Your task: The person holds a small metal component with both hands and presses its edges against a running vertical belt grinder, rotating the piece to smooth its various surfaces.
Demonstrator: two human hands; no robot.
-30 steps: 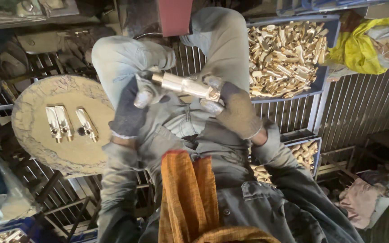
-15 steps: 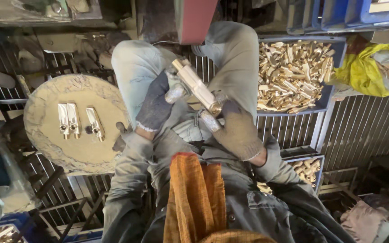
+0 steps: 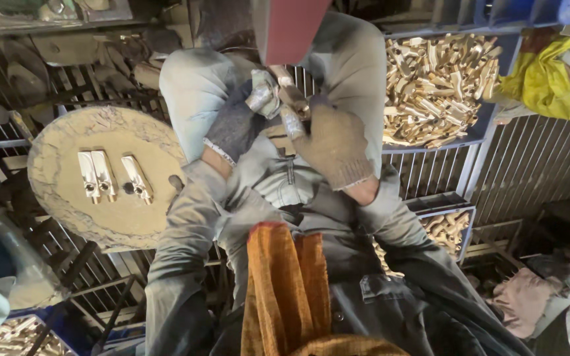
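Lifted from over the lap toward the red block, the short pale metal piece (image 3: 290, 105) sits clamped between gloved left hand (image 3: 235, 125) and right hand (image 3: 331, 142), seemingly stiff, heavy, best gripped at both ends; three similar pieces (image 3: 113, 177) rest on the round stone slab (image 3: 67, 211), countless in the far blue crate (image 3: 430, 86).

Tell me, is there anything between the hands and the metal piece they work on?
Nothing visible. The gloved left hand and right hand both grip the metal piece directly, above the lap. Only the gloves lie between.
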